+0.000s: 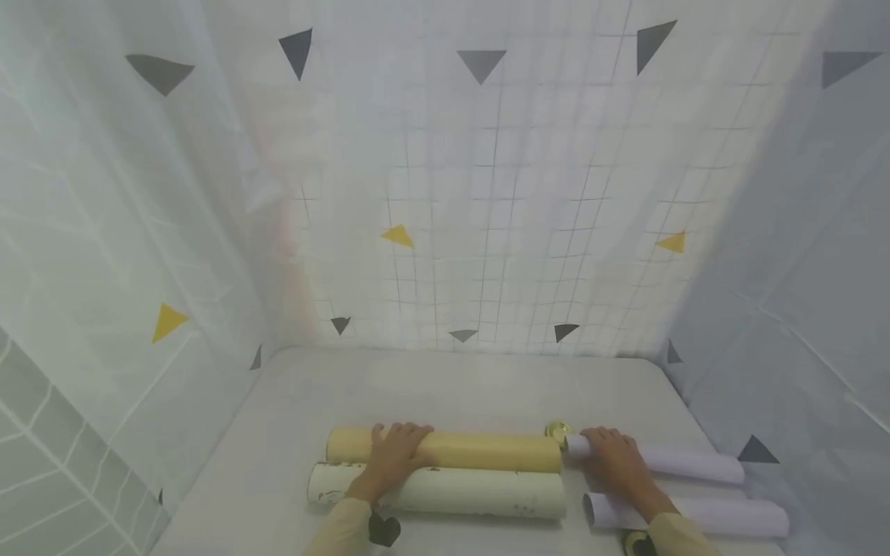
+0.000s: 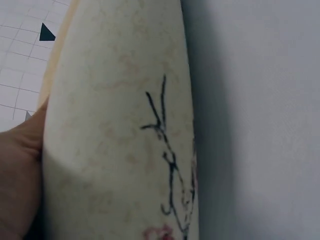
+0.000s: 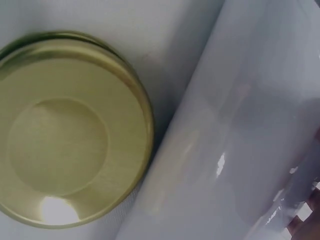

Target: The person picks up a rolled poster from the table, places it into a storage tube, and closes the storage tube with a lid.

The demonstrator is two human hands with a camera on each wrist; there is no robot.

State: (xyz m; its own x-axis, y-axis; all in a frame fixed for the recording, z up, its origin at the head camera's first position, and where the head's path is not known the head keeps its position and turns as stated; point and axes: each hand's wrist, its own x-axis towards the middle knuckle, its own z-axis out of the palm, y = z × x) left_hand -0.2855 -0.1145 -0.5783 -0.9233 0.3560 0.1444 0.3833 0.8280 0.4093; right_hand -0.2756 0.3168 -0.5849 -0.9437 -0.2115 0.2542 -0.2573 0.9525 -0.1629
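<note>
In the head view my left hand (image 1: 399,455) reaches across a cream patterned roll (image 1: 487,494) and grips the yellow roll (image 1: 494,449) behind it, fingers over its far side. The left wrist view shows the cream roll (image 2: 115,120) up close, with dark branch marks, and part of the hand (image 2: 20,170) at its left. My right hand (image 1: 619,459) holds the far pale lavender roll (image 1: 695,463) near its left end. A second lavender roll (image 1: 723,516) lies nearer, under my wrist. Its glossy surface (image 3: 215,145) fills much of the right wrist view.
A gold round lid (image 1: 558,432) lies at the yellow roll's right end. Another gold lid (image 3: 60,140) lies beside the near lavender roll. All rest on a white table (image 1: 445,386), enclosed by pale sheets (image 1: 473,193) with grey and yellow triangles.
</note>
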